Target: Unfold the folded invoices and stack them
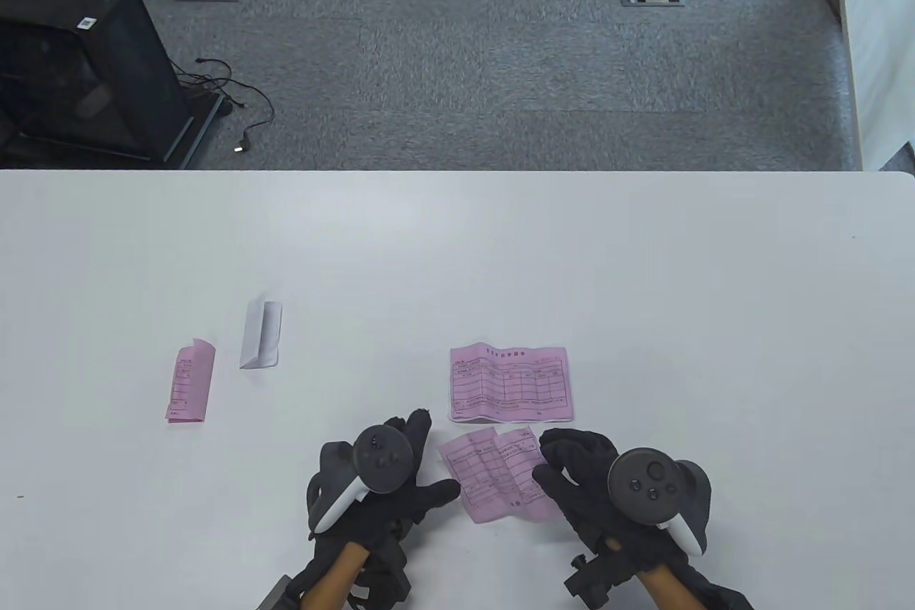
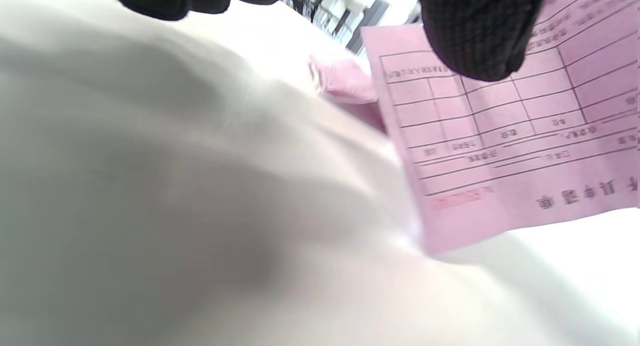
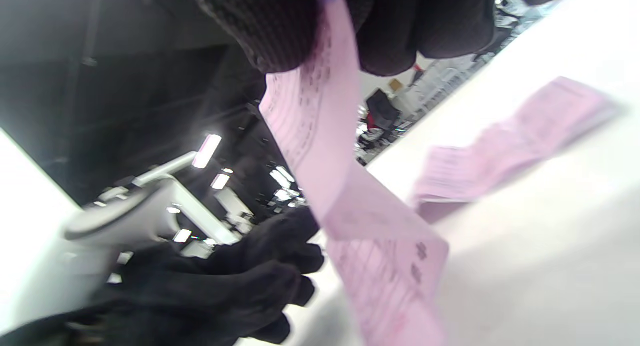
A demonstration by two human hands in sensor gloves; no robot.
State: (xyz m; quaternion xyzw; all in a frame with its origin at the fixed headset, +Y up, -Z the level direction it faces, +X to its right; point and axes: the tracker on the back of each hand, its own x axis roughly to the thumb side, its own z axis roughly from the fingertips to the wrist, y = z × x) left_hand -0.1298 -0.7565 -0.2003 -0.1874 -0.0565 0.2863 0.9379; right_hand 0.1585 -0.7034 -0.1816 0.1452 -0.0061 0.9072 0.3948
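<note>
A creased pink invoice (image 1: 493, 470) is near the table's front edge, mostly unfolded. My right hand (image 1: 547, 458) pinches its right edge; in the right wrist view the fingers (image 3: 280, 21) grip the sheet (image 3: 320, 151), which hangs down towards the table. My left hand (image 1: 436, 456) is open with spread fingers at the sheet's left edge, and a fingertip (image 2: 475, 36) hovers over the sheet (image 2: 500, 151). An unfolded pink invoice (image 1: 511, 382) lies flat just beyond the held one. A folded pink invoice (image 1: 191, 381) and a folded white one (image 1: 261, 333) lie at the left.
The white table (image 1: 643, 267) runs the full width of the view, its far edge bordering grey carpet. A black cabinet (image 1: 78, 81) and loose cables stand on the floor beyond the far left.
</note>
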